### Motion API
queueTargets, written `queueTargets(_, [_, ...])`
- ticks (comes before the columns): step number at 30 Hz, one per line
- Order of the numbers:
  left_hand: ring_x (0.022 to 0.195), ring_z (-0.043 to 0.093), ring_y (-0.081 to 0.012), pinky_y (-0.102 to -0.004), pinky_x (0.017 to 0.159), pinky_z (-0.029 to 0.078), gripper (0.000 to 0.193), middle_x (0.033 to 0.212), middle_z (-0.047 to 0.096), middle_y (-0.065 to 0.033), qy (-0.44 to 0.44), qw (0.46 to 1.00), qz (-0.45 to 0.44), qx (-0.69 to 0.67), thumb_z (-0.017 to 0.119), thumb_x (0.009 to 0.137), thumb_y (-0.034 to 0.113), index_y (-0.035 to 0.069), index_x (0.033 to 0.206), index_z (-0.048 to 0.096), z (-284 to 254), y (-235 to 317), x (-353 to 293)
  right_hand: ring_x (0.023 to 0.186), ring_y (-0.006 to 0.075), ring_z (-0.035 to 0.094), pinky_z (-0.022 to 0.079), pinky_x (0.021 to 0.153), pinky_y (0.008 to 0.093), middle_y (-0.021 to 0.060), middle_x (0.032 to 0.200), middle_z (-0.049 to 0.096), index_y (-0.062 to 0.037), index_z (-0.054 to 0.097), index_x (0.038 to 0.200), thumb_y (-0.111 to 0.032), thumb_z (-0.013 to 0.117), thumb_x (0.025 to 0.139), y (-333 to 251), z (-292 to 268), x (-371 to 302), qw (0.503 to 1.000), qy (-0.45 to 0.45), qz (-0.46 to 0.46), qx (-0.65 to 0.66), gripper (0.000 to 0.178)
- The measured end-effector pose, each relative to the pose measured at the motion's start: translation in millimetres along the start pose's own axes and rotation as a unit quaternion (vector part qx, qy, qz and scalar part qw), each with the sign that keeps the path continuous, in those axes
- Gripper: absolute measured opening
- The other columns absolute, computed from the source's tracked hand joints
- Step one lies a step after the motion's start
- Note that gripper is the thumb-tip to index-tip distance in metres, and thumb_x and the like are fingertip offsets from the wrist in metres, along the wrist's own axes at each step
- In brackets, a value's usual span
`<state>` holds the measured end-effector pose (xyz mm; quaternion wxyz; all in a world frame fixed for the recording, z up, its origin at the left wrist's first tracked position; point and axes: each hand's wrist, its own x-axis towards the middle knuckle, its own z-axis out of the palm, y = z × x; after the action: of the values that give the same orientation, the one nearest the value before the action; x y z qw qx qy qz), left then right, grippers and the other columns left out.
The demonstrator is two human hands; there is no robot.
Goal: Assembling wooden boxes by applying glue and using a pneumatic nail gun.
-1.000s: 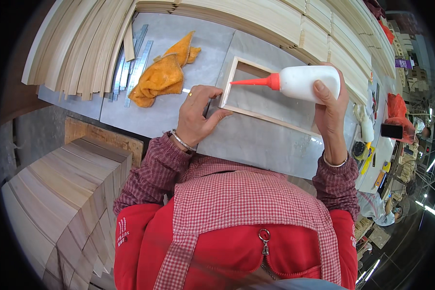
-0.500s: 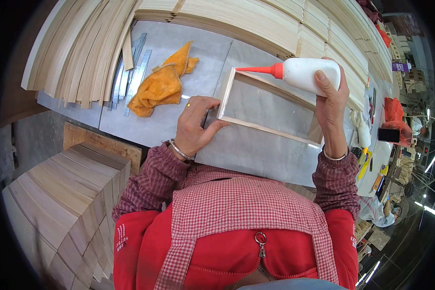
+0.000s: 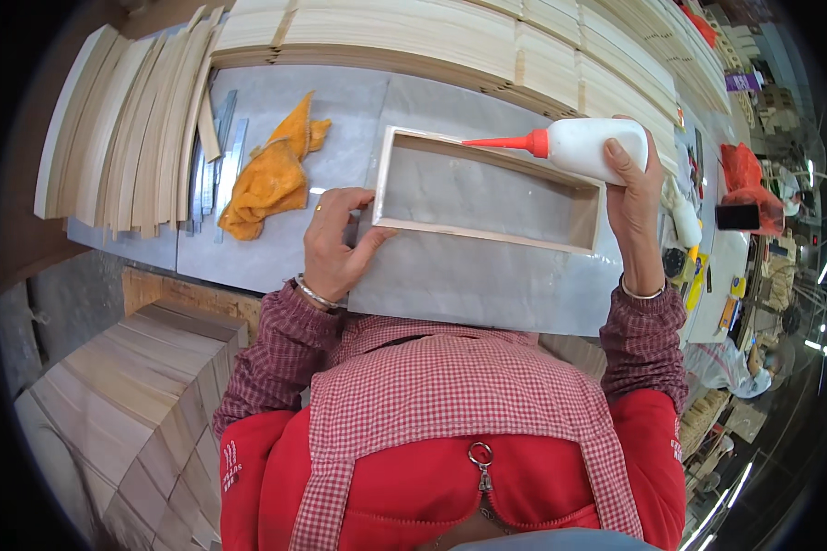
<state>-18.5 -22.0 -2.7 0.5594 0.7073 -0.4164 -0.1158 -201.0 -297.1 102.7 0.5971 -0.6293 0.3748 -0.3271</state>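
A shallow rectangular wooden frame [image 3: 487, 236] lies on the grey tabletop in front of me. My left hand [image 3: 340, 243] pinches its left end near the close corner, thumb on the near side and fingers at the outer side. In my right hand [image 3: 632, 188] is a white squeeze bottle [image 3: 579, 147], tipped almost level. Its long red nozzle [image 3: 505, 143] points left, with the tip at the frame's far rail, a little right of the far left corner. A pale wet-looking line shows along the frame's left end.
An orange cloth [image 3: 271, 179] and metal rulers [image 3: 232, 165] lie left of the frame. Long wooden boards [image 3: 386, 37] are stacked along the back, more strips [image 3: 129, 138] at far left. A stack of wood [image 3: 119, 386] stands lower left. At right are a red bag [image 3: 746, 179] and a phone [image 3: 737, 218].
The nozzle tip has moved rightward along the far rail, away from the frame's far left corner. My left hand keeps its hold on the frame. The whole view has shifted somewhat.
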Motion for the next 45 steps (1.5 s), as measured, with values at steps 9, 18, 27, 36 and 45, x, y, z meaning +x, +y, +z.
queueTargets(9, [0.076,0.051,-0.0195,-0.0272,0.067,0.043,0.035,0.091,0.058,-0.0083,-0.018,0.999,-0.005,0.035,0.072,0.071,0.01,0.001,0.101,0.059,-1,5,0,0.09,0.0195,0.055,0.046,0.081,0.0271,0.0116,0.101,0.057,-0.0013,0.052,0.116,-0.008,0.071,0.076,2,-56,-14,0.998,0.06,-0.001,0.024,0.045])
queueTargets(18, [0.074,0.049,-0.0182,-0.0263,0.067,0.041,0.033,0.091,0.057,-0.008,-0.033,0.998,0.005,0.056,0.07,0.073,0.01,0.0,0.102,0.058,0,5,0,0.092,0.0194,0.055,0.046,0.082,0.0276,0.0119,0.102,0.057,-0.0007,0.051,0.117,-0.009,0.072,0.076,11,-120,-25,0.992,0.127,-0.01,0.002,0.046])
queueTargets(27, [0.077,0.047,-0.0154,-0.0247,0.071,0.039,0.031,0.093,0.054,-0.0057,-0.053,0.996,-0.014,0.077,0.067,0.08,0.012,0.001,0.107,0.056,-3,4,-3,0.094,0.0198,0.055,0.046,0.083,0.0267,0.0121,0.105,0.057,-0.0008,0.051,0.118,-0.01,0.072,0.076,16,-162,-39,0.982,0.19,-0.014,0.012,0.048])
queueTargets(36, [0.075,0.047,-0.0158,-0.0253,0.07,0.04,0.031,0.091,0.055,-0.006,-0.045,0.995,0.0,0.085,0.067,0.079,0.011,0.001,0.106,0.056,-1,6,-2,0.095,0.0197,0.055,0.046,0.083,0.0266,0.0123,0.108,0.056,-0.0015,0.051,0.119,-0.01,0.072,0.076,23,-171,-55,0.981,0.191,-0.005,0.024,0.048])
queueTargets(45, [0.075,0.047,-0.0158,-0.0251,0.069,0.04,0.031,0.09,0.055,-0.0058,-0.044,0.995,0.004,0.087,0.068,0.079,0.011,0.001,0.105,0.056,-1,3,-3,0.093,0.0199,0.053,0.044,0.083,0.0283,0.0099,0.106,0.055,-0.0022,0.051,0.119,-0.009,0.071,0.075,22,-173,-94,0.984,0.176,-0.011,0.024,0.048])
